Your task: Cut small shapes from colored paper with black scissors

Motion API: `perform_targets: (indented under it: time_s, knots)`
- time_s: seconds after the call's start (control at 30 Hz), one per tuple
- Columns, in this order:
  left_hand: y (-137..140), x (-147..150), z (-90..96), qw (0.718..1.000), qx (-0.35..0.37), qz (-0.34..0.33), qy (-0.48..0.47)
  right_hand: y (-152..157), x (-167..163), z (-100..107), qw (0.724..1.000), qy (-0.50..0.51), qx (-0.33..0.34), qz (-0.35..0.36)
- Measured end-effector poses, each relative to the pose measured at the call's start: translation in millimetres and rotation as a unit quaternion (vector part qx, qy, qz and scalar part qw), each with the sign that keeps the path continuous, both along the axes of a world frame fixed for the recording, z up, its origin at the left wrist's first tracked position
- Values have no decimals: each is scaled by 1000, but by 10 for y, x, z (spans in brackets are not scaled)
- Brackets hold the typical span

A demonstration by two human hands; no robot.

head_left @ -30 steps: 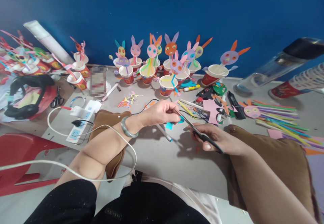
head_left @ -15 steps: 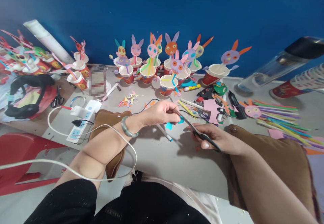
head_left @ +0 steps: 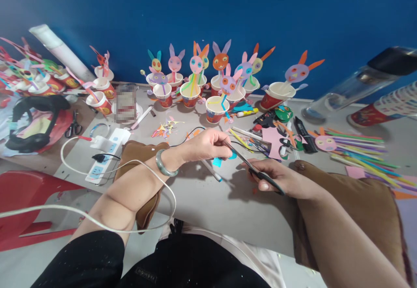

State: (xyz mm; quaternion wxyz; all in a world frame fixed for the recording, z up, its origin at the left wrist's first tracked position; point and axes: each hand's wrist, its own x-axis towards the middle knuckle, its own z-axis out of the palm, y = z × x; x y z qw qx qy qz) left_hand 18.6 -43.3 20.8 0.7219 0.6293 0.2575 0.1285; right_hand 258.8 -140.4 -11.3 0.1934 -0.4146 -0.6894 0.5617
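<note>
My left hand (head_left: 213, 144) pinches a small piece of blue paper (head_left: 217, 162), which shows below the fingers and beside the blade. Wrapped round the dark handles of a pair of scissors (head_left: 265, 177), my right hand (head_left: 273, 175) holds them with the blades pointing up and left. The blade tips reach the left fingertips at the paper; whether they cut into it is hidden. Under the left hand lies a light marker (head_left: 212, 170) with a blue end. Behind the hands stand several red paper cups (head_left: 190, 97) bearing rabbit heads (head_left: 196, 64) made of coloured paper.
Paper scraps (head_left: 167, 128) and a black marker (head_left: 304, 135) lie about the table. To the right are coloured strips (head_left: 361, 149), a clear bottle (head_left: 352, 88) and brown cushions (head_left: 355, 218). A power strip (head_left: 109, 155) sits left, and a white cable (head_left: 143, 229) loops over my left arm.
</note>
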Motion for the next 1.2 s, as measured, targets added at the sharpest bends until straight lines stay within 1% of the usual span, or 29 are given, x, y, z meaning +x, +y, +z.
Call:
perform_targets:
  time_s: [0.07,0.13,0.23,0.37,0.47,0.57,0.73,0.87,1.2]
  knots:
    - [-3,3,10,1000,-4,3,2,5,2,-19,1000,3,-5,-1]
    - [-10,16,18,1000,-6,18,-2,5,-11,-34,1000,4,-4,-22]
    - [-28,51,3,997,-8,68,-25,-3,-63,-53,997,21,12,-70]
    - [-68,110,-72,986,-25,149,-64,-27,-170,-86,991,42,49,-122]
    - [-99,146,-126,979,-38,181,-88,-50,-256,-105,985,43,72,-148]
    - [-129,176,-141,973,-44,204,-95,-71,-338,-111,981,46,84,-170]
    - [-167,206,-122,970,-45,220,-97,-90,-429,-104,976,35,80,-198]
    - [-172,210,-141,969,-44,219,-104,-95,-446,-103,977,27,71,-200]
    - [-191,208,-171,967,-48,220,-120,-92,-441,-137,975,22,81,-204]
